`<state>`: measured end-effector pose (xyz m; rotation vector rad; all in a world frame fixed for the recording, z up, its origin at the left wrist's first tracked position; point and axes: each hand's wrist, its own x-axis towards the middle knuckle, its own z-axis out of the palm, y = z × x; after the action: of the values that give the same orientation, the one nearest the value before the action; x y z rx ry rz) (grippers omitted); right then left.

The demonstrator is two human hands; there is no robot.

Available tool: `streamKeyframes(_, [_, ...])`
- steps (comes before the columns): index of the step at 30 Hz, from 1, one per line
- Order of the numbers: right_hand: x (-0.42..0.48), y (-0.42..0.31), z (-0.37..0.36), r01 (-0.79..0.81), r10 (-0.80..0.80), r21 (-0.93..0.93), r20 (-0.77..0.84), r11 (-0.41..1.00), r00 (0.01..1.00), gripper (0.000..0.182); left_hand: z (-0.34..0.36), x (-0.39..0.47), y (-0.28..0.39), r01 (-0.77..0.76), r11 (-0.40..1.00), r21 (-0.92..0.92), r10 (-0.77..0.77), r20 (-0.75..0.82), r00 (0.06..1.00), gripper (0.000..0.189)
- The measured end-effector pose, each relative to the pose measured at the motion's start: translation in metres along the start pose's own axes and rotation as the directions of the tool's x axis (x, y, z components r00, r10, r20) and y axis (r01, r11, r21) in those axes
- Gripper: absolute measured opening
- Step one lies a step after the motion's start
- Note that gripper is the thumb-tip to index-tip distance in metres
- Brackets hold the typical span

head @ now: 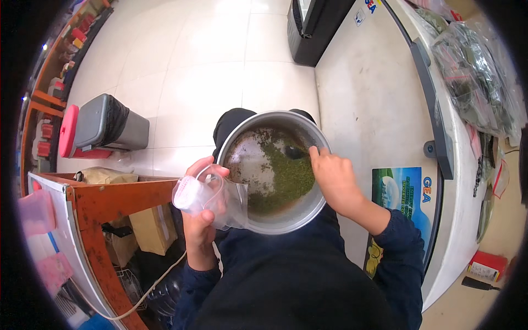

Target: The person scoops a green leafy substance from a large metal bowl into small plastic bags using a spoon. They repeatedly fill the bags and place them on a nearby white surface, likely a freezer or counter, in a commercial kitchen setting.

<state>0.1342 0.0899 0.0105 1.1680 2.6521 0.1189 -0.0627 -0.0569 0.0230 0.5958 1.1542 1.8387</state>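
A round metal pot rests on my lap between my knees. Dried green crushed herb covers much of its bottom, mostly on the right side, with bare metal showing at the left. My right hand is closed at the pot's right rim on what looks like the handle of a dark spoon; the spoon's bowl lies on the herb. In my left hand is a clear plastic bag, its mouth over the pot's left rim. A whitish bundle, perhaps more folded bags, is also in that hand.
A white chest freezer stands close on my right, with filled plastic bags on top. An orange wooden table frame is close on my left, boxes beneath it. Beyond stands a grey bin on the tiled floor.
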Motion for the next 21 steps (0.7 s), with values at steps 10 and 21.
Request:
streamKeyframes(10, [0.008,-0.025,0.006,0.478,-0.426,0.079,-0.345,0.875,0.836,0.007,-0.004,-0.004,0.002,0.001,1.000,-0.013,-0.002,-0.060,0.998,0.092])
streamKeyframes(21, [-0.022,0.012,0.022,0.533,-0.529,0.091,-0.063,0.841,0.846,0.009,-0.004,-0.001,-0.001,0.006,1.000,0.005,-0.006,-0.041,0.999,0.089])
